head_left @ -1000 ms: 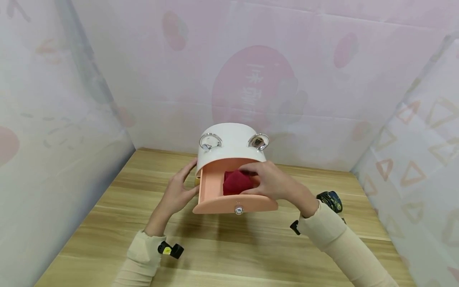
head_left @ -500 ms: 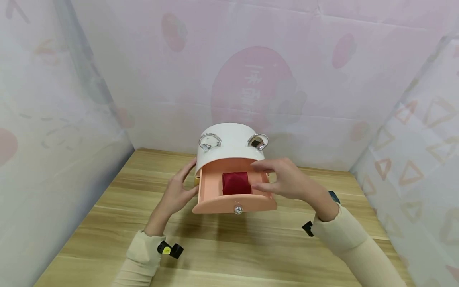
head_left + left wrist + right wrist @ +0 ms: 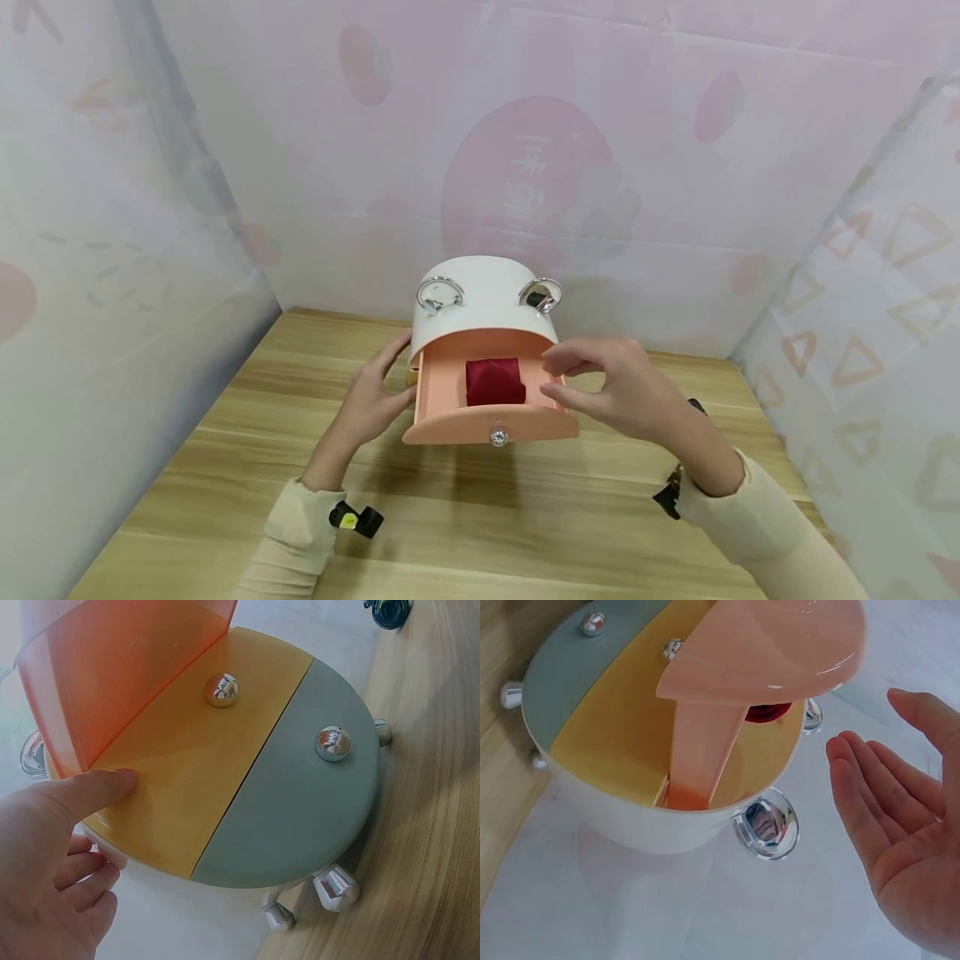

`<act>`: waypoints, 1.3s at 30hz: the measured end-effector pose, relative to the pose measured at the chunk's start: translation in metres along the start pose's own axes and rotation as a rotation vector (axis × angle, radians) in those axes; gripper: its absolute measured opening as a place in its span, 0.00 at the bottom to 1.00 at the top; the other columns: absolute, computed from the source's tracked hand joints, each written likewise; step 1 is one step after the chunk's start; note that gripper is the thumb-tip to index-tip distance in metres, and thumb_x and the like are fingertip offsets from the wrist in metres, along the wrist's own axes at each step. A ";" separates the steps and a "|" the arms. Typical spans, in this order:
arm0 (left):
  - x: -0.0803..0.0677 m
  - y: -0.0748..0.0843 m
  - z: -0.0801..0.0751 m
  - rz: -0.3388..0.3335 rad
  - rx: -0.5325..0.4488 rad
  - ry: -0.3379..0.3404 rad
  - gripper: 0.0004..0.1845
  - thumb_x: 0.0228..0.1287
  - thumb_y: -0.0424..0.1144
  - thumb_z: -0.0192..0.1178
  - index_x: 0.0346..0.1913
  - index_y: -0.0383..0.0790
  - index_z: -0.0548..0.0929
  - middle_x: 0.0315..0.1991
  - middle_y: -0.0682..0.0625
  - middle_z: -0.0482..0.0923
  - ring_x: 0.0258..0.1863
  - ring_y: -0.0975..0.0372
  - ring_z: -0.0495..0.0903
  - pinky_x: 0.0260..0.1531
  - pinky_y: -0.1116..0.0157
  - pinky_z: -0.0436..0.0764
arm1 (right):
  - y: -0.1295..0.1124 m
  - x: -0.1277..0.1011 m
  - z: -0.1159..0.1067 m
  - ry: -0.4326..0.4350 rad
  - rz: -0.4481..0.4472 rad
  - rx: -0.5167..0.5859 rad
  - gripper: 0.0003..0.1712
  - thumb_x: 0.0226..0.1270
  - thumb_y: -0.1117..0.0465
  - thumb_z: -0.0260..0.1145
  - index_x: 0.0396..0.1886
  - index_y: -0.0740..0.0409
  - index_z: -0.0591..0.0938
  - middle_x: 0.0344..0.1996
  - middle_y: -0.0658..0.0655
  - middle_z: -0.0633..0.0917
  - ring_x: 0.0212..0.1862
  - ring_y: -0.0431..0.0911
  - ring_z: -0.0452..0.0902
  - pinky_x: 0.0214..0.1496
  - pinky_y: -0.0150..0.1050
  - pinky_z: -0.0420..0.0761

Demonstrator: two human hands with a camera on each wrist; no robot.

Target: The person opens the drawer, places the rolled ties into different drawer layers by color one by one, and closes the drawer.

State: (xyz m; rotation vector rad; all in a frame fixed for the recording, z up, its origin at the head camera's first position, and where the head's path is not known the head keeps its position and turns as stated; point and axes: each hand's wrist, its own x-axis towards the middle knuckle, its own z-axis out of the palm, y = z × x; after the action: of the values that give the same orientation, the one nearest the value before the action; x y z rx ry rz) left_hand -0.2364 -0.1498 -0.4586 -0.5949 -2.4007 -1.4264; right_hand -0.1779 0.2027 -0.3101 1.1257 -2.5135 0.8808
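Observation:
A white round drawer box (image 3: 480,293) with chrome ears stands on the table, its peach top drawer (image 3: 446,427) pulled out. Inside the drawer lies a folded dark red cloth (image 3: 495,382); in the right wrist view only a sliver of red cloth (image 3: 768,712) shows below the drawer front. My left hand (image 3: 372,402) holds the box at its left side, the thumb resting on the yellow drawer front (image 3: 180,772) and the other fingers around the side wall. Beside the drawer's right edge is my right hand (image 3: 622,390), holding nothing, thumb and fingers apart.
Below the yellow drawer is a grey-green drawer front (image 3: 292,802) with a chrome knob. The box has short chrome feet (image 3: 336,889). A dark patterned coil (image 3: 391,612) lies to the right on the wooden table (image 3: 450,542). Printed fabric walls (image 3: 337,167) surround it.
My right hand has let go of the red cloth and drawn back to the right, out of the drawer. The cloth stays in the drawer. My left hand has kept its place on the box.

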 end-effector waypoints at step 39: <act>0.001 0.001 0.003 0.025 -0.018 0.010 0.46 0.62 0.27 0.75 0.81 0.38 0.65 0.78 0.37 0.68 0.79 0.42 0.67 0.79 0.43 0.69 | -0.020 -0.059 0.102 0.184 0.247 0.440 0.03 0.65 0.61 0.79 0.37 0.53 0.92 0.34 0.52 0.93 0.33 0.38 0.91 0.32 0.38 0.93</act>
State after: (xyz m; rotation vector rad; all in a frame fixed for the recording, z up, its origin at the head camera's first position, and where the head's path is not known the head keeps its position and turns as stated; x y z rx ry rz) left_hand -0.2370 -0.1467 -0.4582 -0.6190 -2.3667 -1.4388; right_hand -0.1217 0.1642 -0.4088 0.7988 -2.4006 1.5847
